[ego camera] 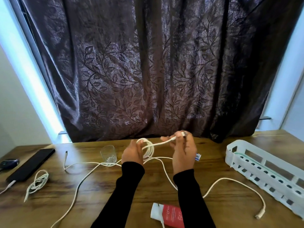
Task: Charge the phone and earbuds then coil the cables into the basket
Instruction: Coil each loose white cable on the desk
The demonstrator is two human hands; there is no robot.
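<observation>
The wooden table (92, 191) carries everything, so I place things from the white basket (266, 171) at its right side. Nothing lies in the basket that I can see. Well left of it, above the table's middle, my left hand (132, 153) is closed around a few loops of white cable (148, 149), and my right hand (183, 150) pinches its plug end between fingertips, drawing the line taut. The cable looks light, soft and springy; I judge the loops will uncurl unless I grip where they cross. I count three white cables: mine, a loose one (230, 183) trailing toward the basket, and a small bundle (38, 181) far left. Beside that bundle lies one dark phone (31, 164), plugged in.
</observation>
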